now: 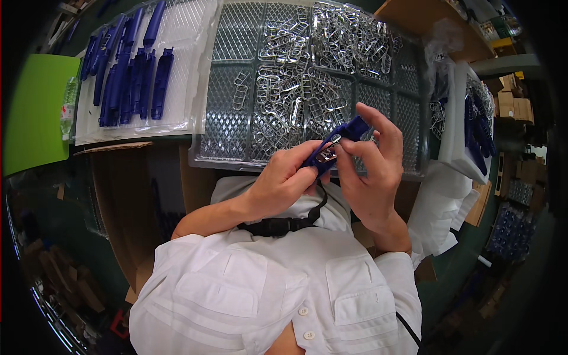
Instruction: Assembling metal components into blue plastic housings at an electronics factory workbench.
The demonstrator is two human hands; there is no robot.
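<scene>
Between my two hands is a long blue plastic part [353,128], tilted up toward the right, above the near edge of the tray. My left hand [279,180] grips its lower left end, fingers closed round it. At its middle sits a small shiny metal clip [326,154], partly hidden by fingers. Thumb and forefinger of my right hand [373,160] pinch at this clip, while the other fingers are raised around the part's far end. Behind them, the clear compartment tray [231,133] holds heaps of similar metal clips [284,89].
Several blue plastic parts [133,80] lie on a white tray [171,121] at the left, near a clear bottle [68,106] and a green panel [35,112]. More blue parts [476,127] rest in a white foam box [452,151] at right. Cardboard boxes [121,201] stand below the table.
</scene>
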